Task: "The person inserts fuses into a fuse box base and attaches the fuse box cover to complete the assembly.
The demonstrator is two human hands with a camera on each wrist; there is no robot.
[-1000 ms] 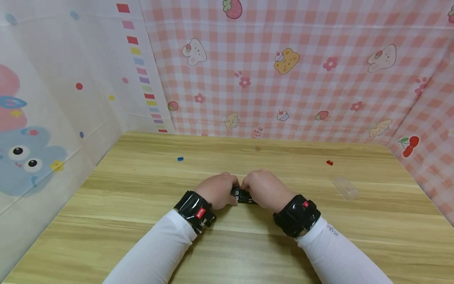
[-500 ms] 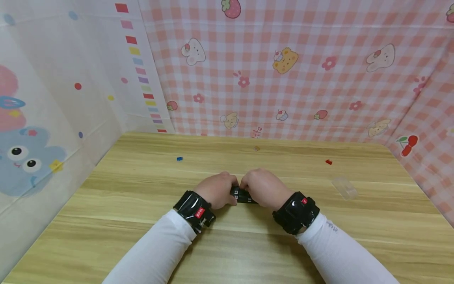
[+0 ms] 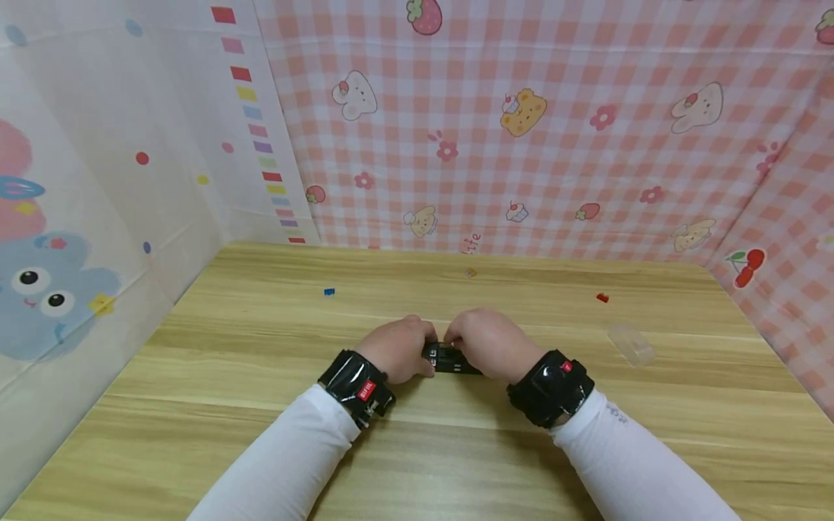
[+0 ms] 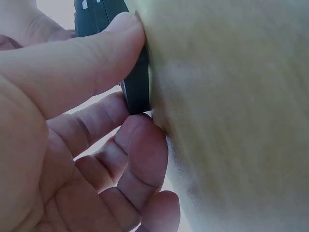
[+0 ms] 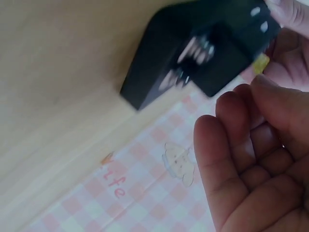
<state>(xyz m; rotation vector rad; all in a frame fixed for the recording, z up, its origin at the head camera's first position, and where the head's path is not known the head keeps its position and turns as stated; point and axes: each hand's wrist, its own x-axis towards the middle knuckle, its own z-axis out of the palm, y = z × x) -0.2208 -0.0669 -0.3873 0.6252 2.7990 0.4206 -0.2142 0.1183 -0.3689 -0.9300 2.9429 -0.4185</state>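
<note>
A black plastic case [image 3: 447, 359] with white markings lies on the table between the two hands. My left hand [image 3: 399, 350] grips its left end, with the thumb [image 4: 123, 36] along one face and fingers at the far side. In the right wrist view, the black case [image 5: 159, 63] shows an opening with bare metal contacts. My right hand [image 3: 491, 346] is over the case's right part, its fingertips near the top edge. By its thumb tip is a small translucent yellow piece [image 5: 261, 64], pinched there and partly hidden by the fingers.
On the wooden table [image 3: 260, 340] lie a small blue piece [image 3: 329, 291] at the back left, a small orange piece [image 3: 470, 273] near the back cloth, a red piece [image 3: 602, 297] and a clear plastic cover [image 3: 630, 344] on the right. Patterned cloth [image 3: 482, 130] walls the back and sides.
My right hand has shifted slightly right, its fingertips now a little apart from the left hand's, and more of the black case shows. The left hand keeps its grip.
</note>
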